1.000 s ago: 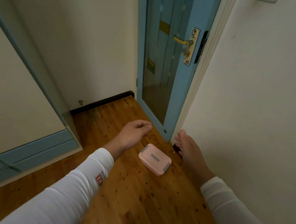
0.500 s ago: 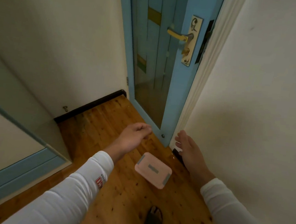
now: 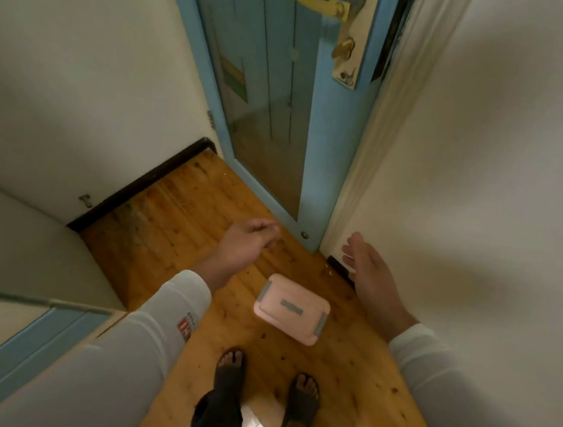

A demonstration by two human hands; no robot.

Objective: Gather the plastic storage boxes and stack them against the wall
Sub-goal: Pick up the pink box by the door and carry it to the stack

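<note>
A pink plastic storage box (image 3: 291,309) with grey side clips and a grey strip on its lid lies flat on the wooden floor (image 3: 177,210), a short way from the right wall (image 3: 482,184). My left hand (image 3: 248,244) hovers above the floor to the box's upper left, fingers loosely curled and holding nothing. My right hand (image 3: 369,271) hangs beside the wall to the box's upper right, fingers straight and spread. Neither hand touches the box.
A blue door (image 3: 283,103) with a glass panel and brass handle stands closed just beyond the box. A white wall with a black skirting board (image 3: 138,182) runs on the left. My two feet in sandals (image 3: 230,368) stand just behind the box.
The view has tilted down and moved closer, so my feet now show behind the box. Both hands stay apart above the box, holding nothing.
</note>
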